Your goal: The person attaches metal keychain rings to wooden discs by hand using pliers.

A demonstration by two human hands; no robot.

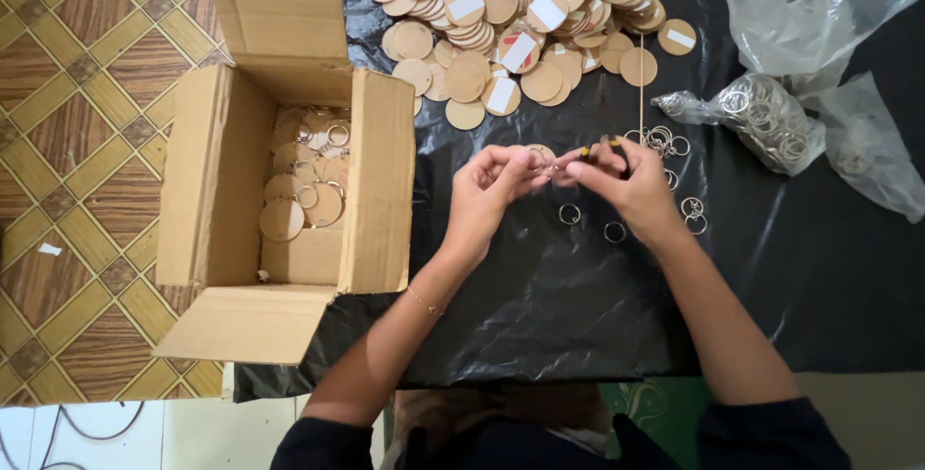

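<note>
My left hand (489, 191) pinches a round wooden disc (540, 152) over the black plastic sheet (540, 306). Touching it from the right, my right hand (626, 181) grips a small dark tool with yellow-tipped handles (613, 145), its end meeting a small metal ring at the disc's edge. Loose metal key rings (570, 213) lie on the sheet just beyond and below my fingers. A big heap of wooden discs (511, 22), some with white labels, is piled farther away.
An open cardboard box (289, 181) at the left holds several discs with rings attached. Clear plastic bags (771, 118) of metal rings lie at the right. The sheet covers a patterned tile floor (77, 143). A thin stick (641, 85) lies by the heap.
</note>
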